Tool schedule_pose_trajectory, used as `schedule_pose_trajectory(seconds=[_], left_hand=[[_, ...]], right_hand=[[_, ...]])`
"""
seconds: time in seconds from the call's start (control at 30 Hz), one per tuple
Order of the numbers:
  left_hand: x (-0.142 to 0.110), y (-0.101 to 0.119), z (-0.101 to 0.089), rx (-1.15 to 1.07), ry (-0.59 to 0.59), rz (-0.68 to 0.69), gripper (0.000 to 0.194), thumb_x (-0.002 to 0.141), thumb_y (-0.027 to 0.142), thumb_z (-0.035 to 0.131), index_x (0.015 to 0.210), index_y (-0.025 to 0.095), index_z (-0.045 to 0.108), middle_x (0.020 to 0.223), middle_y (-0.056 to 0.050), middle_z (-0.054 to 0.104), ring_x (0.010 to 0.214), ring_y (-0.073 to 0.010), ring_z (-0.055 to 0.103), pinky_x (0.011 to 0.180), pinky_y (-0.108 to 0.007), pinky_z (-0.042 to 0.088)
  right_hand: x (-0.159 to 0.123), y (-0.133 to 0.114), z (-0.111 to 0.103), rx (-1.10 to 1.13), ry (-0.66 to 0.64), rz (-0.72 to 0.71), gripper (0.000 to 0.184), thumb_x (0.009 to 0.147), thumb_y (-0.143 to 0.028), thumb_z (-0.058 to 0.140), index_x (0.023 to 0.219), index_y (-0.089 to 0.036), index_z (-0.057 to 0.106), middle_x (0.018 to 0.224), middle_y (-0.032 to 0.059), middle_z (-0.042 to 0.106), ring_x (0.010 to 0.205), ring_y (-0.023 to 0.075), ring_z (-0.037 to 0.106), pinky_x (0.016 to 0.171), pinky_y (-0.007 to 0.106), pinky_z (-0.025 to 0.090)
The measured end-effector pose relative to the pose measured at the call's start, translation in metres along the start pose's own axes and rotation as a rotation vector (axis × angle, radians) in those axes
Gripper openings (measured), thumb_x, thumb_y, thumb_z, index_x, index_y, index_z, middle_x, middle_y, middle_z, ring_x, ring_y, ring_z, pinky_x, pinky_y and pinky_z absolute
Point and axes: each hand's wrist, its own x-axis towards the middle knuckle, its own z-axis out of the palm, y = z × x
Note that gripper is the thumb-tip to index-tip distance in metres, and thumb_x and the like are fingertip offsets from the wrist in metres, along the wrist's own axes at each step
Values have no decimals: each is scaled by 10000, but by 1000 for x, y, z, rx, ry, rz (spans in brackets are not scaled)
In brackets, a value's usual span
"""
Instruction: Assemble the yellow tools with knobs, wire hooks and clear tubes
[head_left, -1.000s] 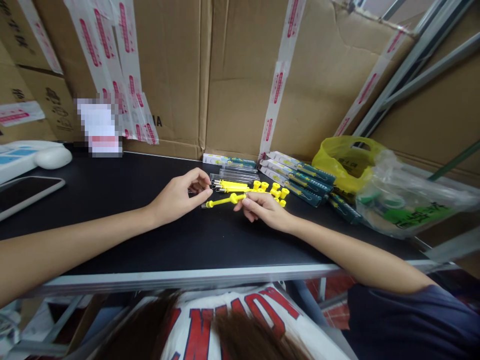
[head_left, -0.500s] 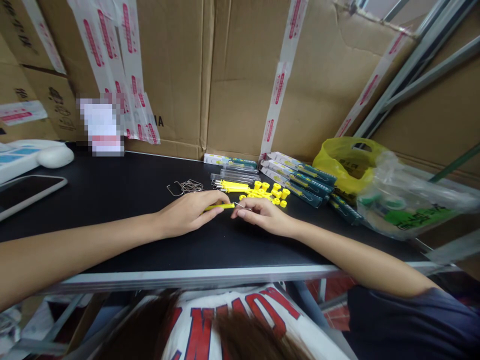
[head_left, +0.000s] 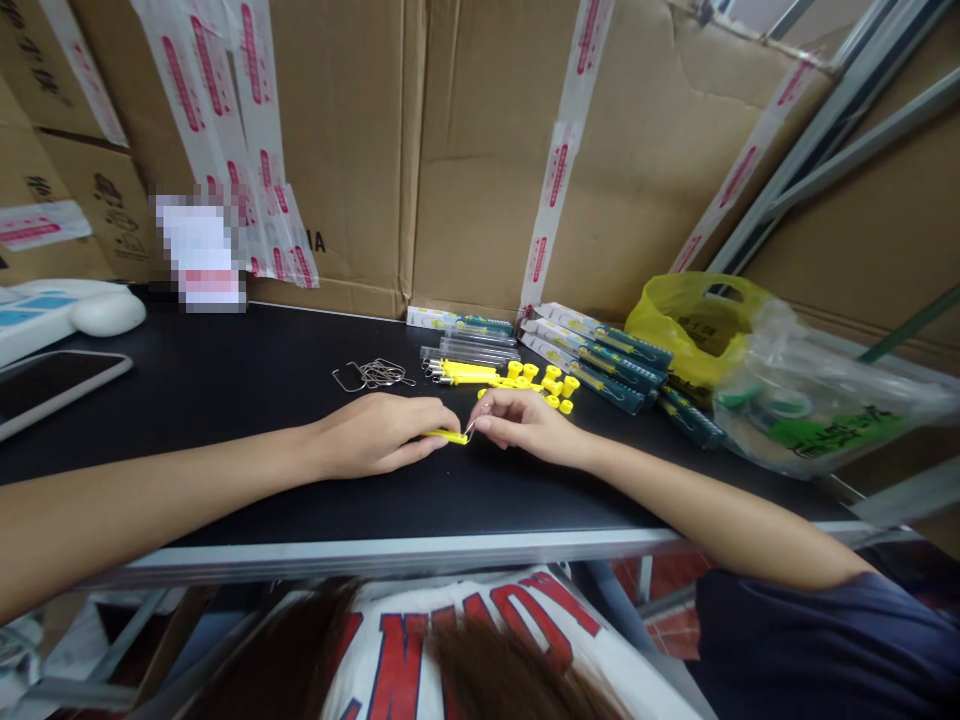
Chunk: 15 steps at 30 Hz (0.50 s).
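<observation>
My left hand (head_left: 386, 432) is closed around a slim yellow plastic rod (head_left: 452, 437), whose right end sticks out past the fingertips. In my right hand (head_left: 525, 425) a thin bent metal wire hook (head_left: 471, 428) is pinched between thumb and forefinger; its lower end meets the tip of the yellow rod. Behind the hands lie several yellow rods with metal ends (head_left: 469, 373). Yellow plastic caps (head_left: 553, 382) are scattered beside them, partly hidden by my right hand. A tangle of bent wire hooks (head_left: 375, 374) rests behind my left hand. Clear plastic tubes (head_left: 480, 348) lie farther back.
Slim printed boxes (head_left: 596, 355) are stacked at the back right, near a yellow plastic bag (head_left: 694, 325) and a clear bag (head_left: 817, 420). At left are a phone (head_left: 56, 390) and a white device (head_left: 75, 310). Cardboard (head_left: 480, 180) walls the black table's (head_left: 300, 510) back.
The yellow rod's tip has dropped slightly and tilts downward. The wire in my right hand has turned steeper, and that hand has risen a little, covering more of the caps.
</observation>
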Motion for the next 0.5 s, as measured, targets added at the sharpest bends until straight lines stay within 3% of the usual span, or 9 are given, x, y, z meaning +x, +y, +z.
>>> schedule_pose_trajectory(seconds=[0.27,0.5], left_hand=[[0,-1,1,-4,-16,-7,262,977,269,368,1103,188,583,929,-32,667,791,-141,634,699,-221,435],[-1,0,0,5,2,0,270,982,264,361,1103,176,585,954,-38,683,802,-139,644,709,-218,442]], right_hand=[[-4,1,6,-80,-79,24,301,834,-427,647,854,-131,597,699,-20,549,607,71,465,567,202,373],[-2,4,3,-42,-71,50,328,820,-442,660,841,-119,604,617,-46,506,549,59,436,520,190,343]])
